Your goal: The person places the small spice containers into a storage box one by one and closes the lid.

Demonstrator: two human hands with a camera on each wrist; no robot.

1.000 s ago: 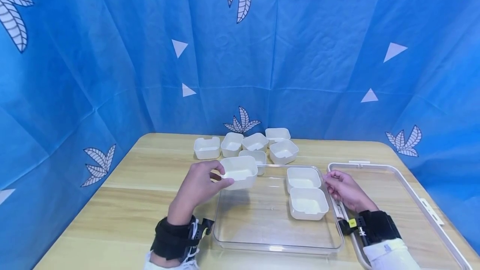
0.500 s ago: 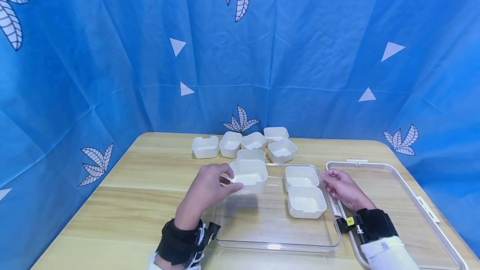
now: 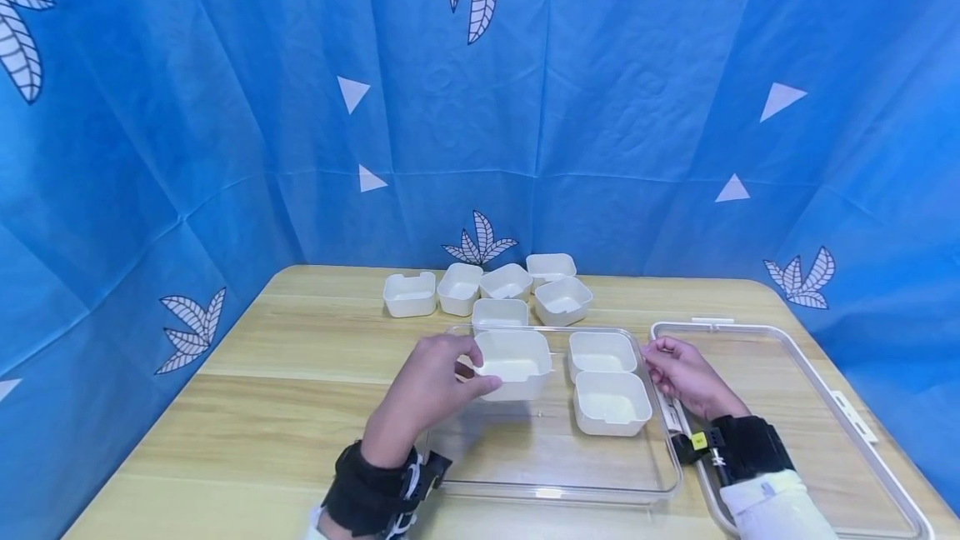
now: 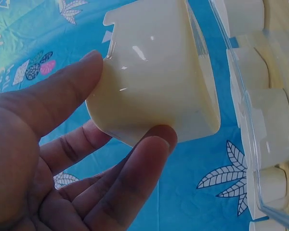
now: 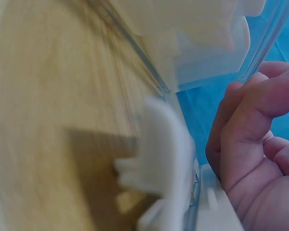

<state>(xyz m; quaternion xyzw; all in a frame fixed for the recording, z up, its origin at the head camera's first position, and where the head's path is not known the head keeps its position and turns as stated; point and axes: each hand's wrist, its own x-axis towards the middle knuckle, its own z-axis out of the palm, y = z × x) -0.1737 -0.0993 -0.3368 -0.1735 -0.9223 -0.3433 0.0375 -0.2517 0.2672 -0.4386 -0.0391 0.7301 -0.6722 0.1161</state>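
Note:
My left hand [image 3: 429, 383] pinches a small white plastic bin [image 3: 517, 386] by its left side, thumb on one wall and fingers on another. In the left wrist view the bin [image 4: 149, 72] shows its smooth underside and notched rim. It is held over the left part of a clear rectangular storage box [image 3: 555, 492]. Two matching white bins [image 3: 612, 411] stand one behind the other along the box's right side. At the box's right rim, my right hand [image 3: 688, 375] grips the edge with curled fingers, seen also as bent fingers [image 5: 250, 125] in the right wrist view.
Several more white bins [image 3: 411, 297] cluster at the back of the table [image 3: 247, 407]. A clear lid with a white frame [image 3: 795, 348] and side clips lies on the right, beside the box. A blue patterned cloth [image 3: 637, 107] hangs behind and around the table.
My left hand has carried the bin to the right and slightly nearer, from the box's left edge to over its inside. My right hand has stayed at the box's right rim.

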